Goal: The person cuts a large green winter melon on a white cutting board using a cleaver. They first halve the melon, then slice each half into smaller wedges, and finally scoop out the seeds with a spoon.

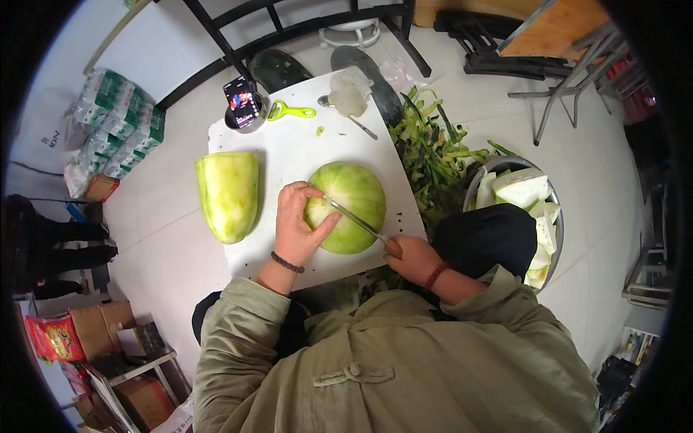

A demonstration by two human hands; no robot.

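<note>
A peeled, pale green winter melon piece (354, 203), rounded in outline, stands on a white board (292, 146). My left hand (300, 219) steadies its left side, thumb and fingers spread over it. My right hand (411, 260) grips the wooden handle of a knife (354, 217), whose blade lies across the melon's top, its tip near my left fingers. Another peeled melon piece (228, 195), cut flat at one end, lies at the board's left edge. Near the far edge are a green peeler (291, 111), a spoon (361, 128) beside a pale crumpled bag or cloth (351, 93), and a phone (241, 102) in a metal cup (250, 127).
Green peelings (433, 157) heap on the floor right of the board. A metal basin (560, 233) of cut melon chunks (522, 189) stands by my right knee. Dark unpeeled melons (279, 70) lie beyond the board, before a black metal frame (216, 32). Wrapped bottle packs (122, 116) are stacked at left.
</note>
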